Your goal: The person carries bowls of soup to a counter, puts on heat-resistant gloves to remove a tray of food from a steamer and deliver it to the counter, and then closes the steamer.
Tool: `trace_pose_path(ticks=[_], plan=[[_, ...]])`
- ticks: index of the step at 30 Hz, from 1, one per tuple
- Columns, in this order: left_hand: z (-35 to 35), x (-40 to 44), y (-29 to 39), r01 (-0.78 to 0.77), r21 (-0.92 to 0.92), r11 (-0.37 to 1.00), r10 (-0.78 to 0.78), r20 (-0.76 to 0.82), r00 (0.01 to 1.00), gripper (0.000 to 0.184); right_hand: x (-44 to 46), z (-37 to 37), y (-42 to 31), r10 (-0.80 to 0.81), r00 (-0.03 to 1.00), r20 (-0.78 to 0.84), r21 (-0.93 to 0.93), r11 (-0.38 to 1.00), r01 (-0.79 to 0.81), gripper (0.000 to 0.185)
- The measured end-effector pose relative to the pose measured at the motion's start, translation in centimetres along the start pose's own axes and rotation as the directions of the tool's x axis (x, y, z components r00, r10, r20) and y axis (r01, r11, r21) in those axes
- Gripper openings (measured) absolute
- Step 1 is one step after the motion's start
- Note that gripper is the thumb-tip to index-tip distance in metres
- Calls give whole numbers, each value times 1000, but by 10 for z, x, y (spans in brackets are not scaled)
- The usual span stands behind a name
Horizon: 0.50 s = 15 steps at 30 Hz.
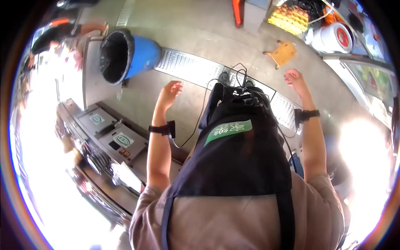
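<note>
My left hand (pixel 170 94) is held out over the floor with loosely bent fingers and nothing visible in it. It is nearest to the blue bin (pixel 144 54), which has a black liner. My right hand (pixel 295 80) is also raised and empty, its fingers slightly curled and apart. Beyond it stands a small yellow stool (pixel 281 54). Black straps with small devices circle both wrists. A dark apron (pixel 237 166) with a green label covers my front, and black cables (pixel 203 109) trail around it.
A metal drain grate (pixel 189 68) crosses the tiled floor. Steel equipment (pixel 121 141) with green stickers stands at left. At upper right are eggs in a yellow tray (pixel 287 24), a white bucket (pixel 329 38) and a glass-fronted cabinet (pixel 368 81). Bright glare hides both sides.
</note>
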State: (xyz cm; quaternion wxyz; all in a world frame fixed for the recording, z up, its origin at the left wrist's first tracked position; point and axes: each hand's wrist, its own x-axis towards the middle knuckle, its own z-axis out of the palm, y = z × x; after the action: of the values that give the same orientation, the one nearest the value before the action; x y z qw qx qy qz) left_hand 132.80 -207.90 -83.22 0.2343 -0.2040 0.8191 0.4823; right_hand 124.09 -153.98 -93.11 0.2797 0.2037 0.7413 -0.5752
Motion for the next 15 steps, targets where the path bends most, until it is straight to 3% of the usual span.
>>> trace_pose_path(ticks=[3, 4, 5, 7, 10, 11, 15], plan=[[4, 39, -2, -74, 150, 986, 46, 182, 982, 22, -19, 15, -13, -96, 995, -33, -30, 995, 95, 25], [7, 56, -3, -149, 240, 959, 80, 277, 958, 21, -30, 22, -6, -140, 990, -15, -37, 990, 139, 25], [11, 62, 0, -373, 444, 815, 196, 394, 898, 19, -43, 26, -4, -186, 983, 5, -49, 981, 186, 25], [21, 64, 17, -353, 331, 875, 105, 583, 806, 20, -87, 42, -2, -14, 1000, 7, 29, 999, 14, 23], [22, 67, 40, -409, 391, 825, -16, 739, 674, 20, -161, 62, -18, 99, 995, 10, 53, 994, -100, 25], [20, 70, 40, -424, 396, 815, -37, 765, 643, 20, -179, 67, -7, 129, 992, -13, 84, 988, -127, 25], [22, 111, 64, -463, 500, 732, -77, 736, 673, 19, -233, 84, 25, 200, 969, -144, 214, 963, -166, 28]])
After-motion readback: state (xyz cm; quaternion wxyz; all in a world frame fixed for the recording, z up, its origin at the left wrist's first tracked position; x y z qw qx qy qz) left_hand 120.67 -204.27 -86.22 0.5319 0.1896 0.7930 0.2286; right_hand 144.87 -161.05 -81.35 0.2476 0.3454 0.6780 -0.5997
